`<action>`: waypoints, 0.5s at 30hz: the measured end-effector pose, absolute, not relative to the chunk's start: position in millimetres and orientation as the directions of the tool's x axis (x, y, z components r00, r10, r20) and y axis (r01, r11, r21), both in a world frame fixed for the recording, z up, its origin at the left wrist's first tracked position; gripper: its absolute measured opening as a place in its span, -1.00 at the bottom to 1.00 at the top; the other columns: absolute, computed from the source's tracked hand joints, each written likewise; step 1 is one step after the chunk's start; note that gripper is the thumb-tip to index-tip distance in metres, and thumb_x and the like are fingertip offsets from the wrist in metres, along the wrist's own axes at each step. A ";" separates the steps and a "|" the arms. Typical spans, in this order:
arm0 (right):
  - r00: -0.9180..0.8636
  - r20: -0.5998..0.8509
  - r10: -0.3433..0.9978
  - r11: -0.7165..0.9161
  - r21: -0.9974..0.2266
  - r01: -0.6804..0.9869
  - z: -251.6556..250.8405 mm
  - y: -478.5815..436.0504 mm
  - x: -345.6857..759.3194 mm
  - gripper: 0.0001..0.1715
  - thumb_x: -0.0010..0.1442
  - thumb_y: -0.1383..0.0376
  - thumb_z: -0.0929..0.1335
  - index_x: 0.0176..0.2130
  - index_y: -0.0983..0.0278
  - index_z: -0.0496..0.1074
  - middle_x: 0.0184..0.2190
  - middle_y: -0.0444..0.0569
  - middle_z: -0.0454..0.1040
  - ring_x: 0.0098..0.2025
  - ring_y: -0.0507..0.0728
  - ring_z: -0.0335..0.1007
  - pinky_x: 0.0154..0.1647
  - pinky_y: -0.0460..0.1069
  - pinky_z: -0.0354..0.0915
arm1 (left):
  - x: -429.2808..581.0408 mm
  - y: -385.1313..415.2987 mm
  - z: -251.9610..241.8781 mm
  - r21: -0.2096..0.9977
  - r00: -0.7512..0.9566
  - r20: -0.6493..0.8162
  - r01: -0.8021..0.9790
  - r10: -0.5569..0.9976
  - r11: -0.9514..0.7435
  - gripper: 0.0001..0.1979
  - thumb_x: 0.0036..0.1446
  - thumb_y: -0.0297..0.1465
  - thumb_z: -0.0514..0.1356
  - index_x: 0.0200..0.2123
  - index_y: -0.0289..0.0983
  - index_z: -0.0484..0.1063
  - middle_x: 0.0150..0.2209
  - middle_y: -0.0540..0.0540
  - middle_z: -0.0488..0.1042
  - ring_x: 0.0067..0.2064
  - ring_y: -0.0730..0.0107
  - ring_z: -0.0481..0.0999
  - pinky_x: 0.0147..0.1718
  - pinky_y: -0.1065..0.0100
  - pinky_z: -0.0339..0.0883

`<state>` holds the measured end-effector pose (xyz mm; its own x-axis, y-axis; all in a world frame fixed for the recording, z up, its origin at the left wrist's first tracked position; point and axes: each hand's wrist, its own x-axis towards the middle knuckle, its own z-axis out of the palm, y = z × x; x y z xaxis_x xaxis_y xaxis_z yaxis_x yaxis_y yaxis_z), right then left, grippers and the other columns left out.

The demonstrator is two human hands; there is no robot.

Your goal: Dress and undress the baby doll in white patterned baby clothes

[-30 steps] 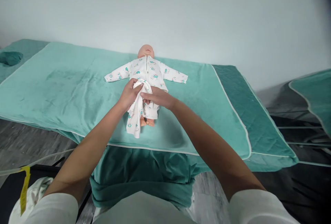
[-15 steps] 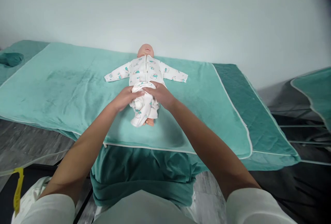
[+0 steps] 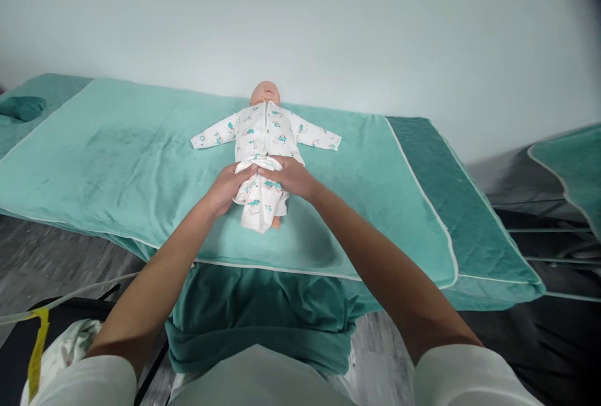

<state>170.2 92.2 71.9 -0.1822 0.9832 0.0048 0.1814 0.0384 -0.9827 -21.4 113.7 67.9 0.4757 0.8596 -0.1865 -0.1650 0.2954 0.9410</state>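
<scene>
A baby doll (image 3: 265,92) lies on its back on the green bed cover (image 3: 141,156), head toward the wall. It wears a white printed jacket (image 3: 266,131) with both sleeves spread out. Over its lower body are white printed pants (image 3: 263,203), bunched at the waistband. My left hand (image 3: 228,188) grips the left side of the pants, thumb on top. The opposite side is gripped by my right hand (image 3: 295,177), and the two thumbs nearly meet. A bit of the doll's foot shows below the cloth; the legs are mostly hidden.
A pale wall (image 3: 300,24) runs behind the bed. Dark green fabric (image 3: 263,312) hangs at the bed's front edge. At the lower left are a yellow strap (image 3: 37,350), a black surface and white cloth (image 3: 70,350). Another green-covered piece (image 3: 573,168) stands at the right.
Both hands have shifted slightly toward me with the waistband. The thumbs are closer together, the pants' hanging part lies straighter, and more of the jacket's lower hem shows.
</scene>
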 end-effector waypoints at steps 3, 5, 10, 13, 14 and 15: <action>-0.237 0.059 0.970 0.161 -0.883 0.441 69.1 91.0 170.0 -0.64 0.23 0.04 0.44 -0.17 0.28 0.57 -0.22 -0.07 0.62 -0.16 0.13 0.48 -0.15 -0.02 0.28 | -23.8 86.1 66.3 0.920 0.390 -0.231 -0.210 0.891 0.330 -0.53 -0.02 -0.13 0.49 -0.15 -0.34 0.59 -0.30 -0.10 0.65 -0.31 0.33 0.58 -0.29 0.37 0.38; -0.306 0.044 0.951 0.235 -0.746 0.623 70.3 90.6 169.9 -0.73 0.28 0.13 0.41 -0.21 0.31 0.55 -0.28 -0.08 0.61 -0.20 0.11 0.47 -0.21 -0.05 0.24 | -21.0 62.8 66.0 0.905 0.310 -0.261 -0.250 0.914 0.343 -0.55 -0.02 -0.17 0.48 -0.14 -0.33 0.61 -0.28 -0.09 0.65 -0.31 0.34 0.57 -0.30 0.38 0.37; -0.461 -0.031 0.887 0.402 -0.442 0.802 77.2 89.3 166.6 -0.81 0.29 0.29 0.38 -0.21 0.35 0.59 -0.16 0.04 0.63 -0.11 0.12 0.48 -0.18 -0.05 0.18 | -8.8 7.7 66.4 0.788 0.183 -0.352 -0.471 0.918 0.396 -0.60 0.02 -0.24 0.46 -0.10 -0.32 0.61 -0.21 -0.11 0.67 -0.24 0.31 0.61 -0.26 0.38 0.37; -0.479 -0.084 0.874 0.424 -0.350 0.835 78.9 87.7 162.6 -0.82 0.25 0.33 0.38 -0.22 0.29 0.62 -0.11 0.04 0.63 -0.08 0.16 0.49 -0.22 -0.03 0.14 | -2.8 -16.6 63.8 0.670 0.145 -0.438 -0.606 0.887 0.429 -0.63 0.08 -0.30 0.42 -0.05 -0.32 0.60 -0.11 -0.14 0.68 -0.16 0.30 0.63 -0.17 0.37 0.41; -0.479 -0.111 0.871 0.424 -0.325 0.845 79.4 87.1 161.1 -0.81 0.23 0.34 0.38 -0.22 0.27 0.63 -0.11 0.02 0.64 -0.08 0.16 0.50 -0.24 -0.02 0.13 | -1.2 -23.3 61.9 0.634 0.134 -0.463 -0.641 0.876 0.434 -0.63 0.09 -0.31 0.42 -0.04 -0.31 0.60 -0.08 -0.15 0.67 -0.13 0.31 0.63 -0.13 0.36 0.43; -0.478 -0.142 0.867 0.425 -0.294 0.856 80.1 86.5 159.4 -0.80 0.21 0.35 0.38 -0.21 0.25 0.64 -0.10 0.00 0.64 -0.08 0.17 0.51 -0.26 -0.02 0.13 | 0.3 -29.4 59.2 0.604 0.126 -0.484 -0.668 0.866 0.435 -0.64 0.10 -0.33 0.42 -0.03 -0.31 0.59 -0.05 -0.15 0.66 -0.11 0.32 0.63 -0.09 0.35 0.43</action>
